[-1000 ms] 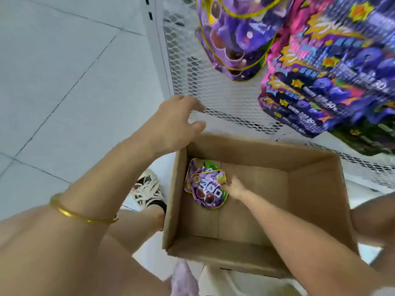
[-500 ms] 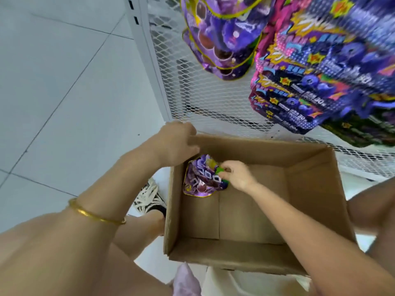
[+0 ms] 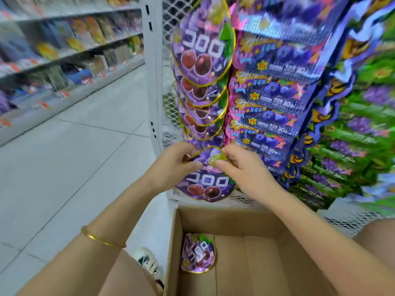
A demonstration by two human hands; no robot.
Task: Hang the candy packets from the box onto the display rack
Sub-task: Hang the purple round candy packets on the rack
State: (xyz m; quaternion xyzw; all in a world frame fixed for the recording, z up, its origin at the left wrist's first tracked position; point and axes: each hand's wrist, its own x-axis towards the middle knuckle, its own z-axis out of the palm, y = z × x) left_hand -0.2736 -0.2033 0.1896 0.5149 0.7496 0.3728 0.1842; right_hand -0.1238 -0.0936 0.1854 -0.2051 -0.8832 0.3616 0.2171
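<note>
Held packet: a purple candy packet (image 3: pixel 206 180) with a yellow rim, grape artwork and white block lettering hangs upright in front of the white mesh display rack (image 3: pixel 171 107); its long axis runs top to bottom, narrow end up, printed face toward the camera.
Left hand (image 3: pixel 171 165): pinched on the packet's upper left edge, thumb in front, fingers behind.
Right hand (image 3: pixel 241 167): pinched on the packet's top right, thumb and forefinger closed just beside a green patch of the artwork.
Position: the held packet sits directly below a column of matching purple packets (image 3: pixel 202 67) hanging in an overlapping row down the rack, each upright and facing out; its top meets the lowest of them, and whether it touches a hook cannot be told.
Box: an open cardboard box (image 3: pixel 230 223) stands below the hands, against the foot of the rack.
Remaining stock: one more purple packet (image 3: pixel 197 253) leans on the box's left inner wall, top end up, face to the camera.
Neighbouring goods: blue-and-pink packets (image 3: pixel 275 90) hang to the right of the purple column, green ones (image 3: pixel 350 146) farther right, blurred.
Surroundings: a gold bangle (image 3: pixel 102 240) circles the left forearm; a white shoe (image 3: pixel 147 261) rests on the pale tiled floor (image 3: pixel 74 157); stocked shelves (image 3: pixel 64 52) line the aisle at left, out of focus.
</note>
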